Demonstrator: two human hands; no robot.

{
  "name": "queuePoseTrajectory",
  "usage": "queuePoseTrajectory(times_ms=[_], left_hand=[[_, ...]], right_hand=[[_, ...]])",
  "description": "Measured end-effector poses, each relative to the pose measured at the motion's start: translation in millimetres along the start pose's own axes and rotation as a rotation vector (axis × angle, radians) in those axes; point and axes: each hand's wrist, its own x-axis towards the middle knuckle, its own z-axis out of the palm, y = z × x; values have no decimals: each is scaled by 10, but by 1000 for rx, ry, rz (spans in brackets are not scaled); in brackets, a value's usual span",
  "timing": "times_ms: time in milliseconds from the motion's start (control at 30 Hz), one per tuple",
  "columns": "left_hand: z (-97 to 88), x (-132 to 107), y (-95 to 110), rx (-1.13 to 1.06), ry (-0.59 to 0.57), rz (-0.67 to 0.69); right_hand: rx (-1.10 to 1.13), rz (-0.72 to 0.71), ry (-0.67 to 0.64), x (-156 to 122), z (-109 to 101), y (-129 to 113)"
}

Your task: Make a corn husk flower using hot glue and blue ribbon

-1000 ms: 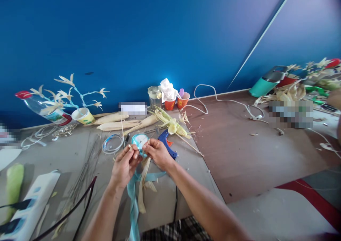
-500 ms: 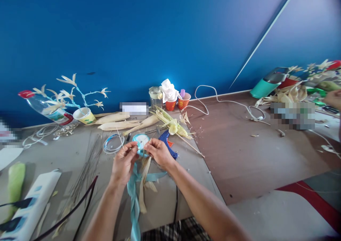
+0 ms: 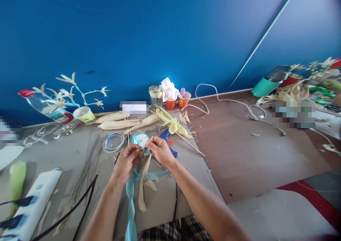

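Observation:
My left hand (image 3: pixel 129 161) is closed in a pinch, with a thin pale stick-like strand (image 3: pixel 128 132) rising upright from the fingers. Close beside it, my right hand (image 3: pixel 159 150) is also pinched, a tiny pale tip showing at its fingers; what it grips is too small to name. Just behind the fingertips lies a spool of light blue ribbon (image 3: pixel 140 138). Loose blue ribbon (image 3: pixel 130 202) trails toward the front edge, and a dried corn husk strip (image 3: pixel 144 195) lies below the hands. Beyond my right hand is a blue glue gun (image 3: pixel 164 137), partly hidden.
Corn husks (image 3: pixel 114 118) lie along the wall near a cup of husk flowers (image 3: pixel 84 115) and a plastic bottle (image 3: pixel 57 115). Left are thin wires (image 3: pixel 86 166) and a power strip (image 3: pixel 37 198). Red cups (image 3: pixel 170 103) stand behind. Another person's hand (image 3: pixel 337 98) shows far right.
The strand in my left hand has swung from leaning left to nearly upright. My left hand has turned and shifted slightly right; my right hand has barely moved.

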Motion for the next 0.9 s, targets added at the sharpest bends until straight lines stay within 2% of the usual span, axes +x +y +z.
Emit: queuePoseTrajectory(times_ms=[200, 333, 467, 733, 900], left_hand=[[-49, 31, -22, 26, -3, 28], [-59, 55, -92, 270, -9, 124], [-83, 78, -149, 484, -88, 203], [-141, 84, -139, 753, -22, 315], [-133, 58, -121, 770, -86, 301]], right_hand=[[5, -6, -25, 0, 6, 13], [-2, -17, -33, 0, -11, 11], [-13, -17, -21, 3, -24, 10], [-18, -23, -3, 25, -37, 40], [-3, -18, 7, 33, -48, 27]])
